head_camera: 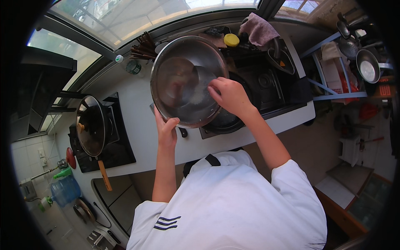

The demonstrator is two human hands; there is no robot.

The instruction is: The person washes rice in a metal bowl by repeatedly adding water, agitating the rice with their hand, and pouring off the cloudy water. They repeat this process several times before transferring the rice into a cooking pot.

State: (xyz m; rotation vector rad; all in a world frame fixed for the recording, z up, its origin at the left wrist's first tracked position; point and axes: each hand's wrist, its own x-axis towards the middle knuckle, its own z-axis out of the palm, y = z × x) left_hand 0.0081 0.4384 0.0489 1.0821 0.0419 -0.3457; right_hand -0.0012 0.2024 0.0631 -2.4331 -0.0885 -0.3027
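Note:
A large stainless steel bowl (178, 81) is tilted so that its inside faces me. My left hand (167, 131) grips its lower left rim, with the thumb over the edge. My right hand (231, 95) reaches over the bowl's right rim, its fingers bunched close to the inner wall. Whether the fingertips touch the steel or pinch something is hard to tell. A whitish patch (197, 97) shows inside the bowl near them. Beneath the bowl's right side sits a dark round pan or basin (226, 120), partly covered. A black handle (183, 132) pokes out below the bowl.
A lidded pan (92, 131) stands on the black cooktop (125, 153) at left, its wooden handle jutting frontward. Right of the bowl is a dark sink (275, 90). Chopsticks (143, 47), a yellow sponge (231, 40) and a pink cloth (259, 29) line the window side.

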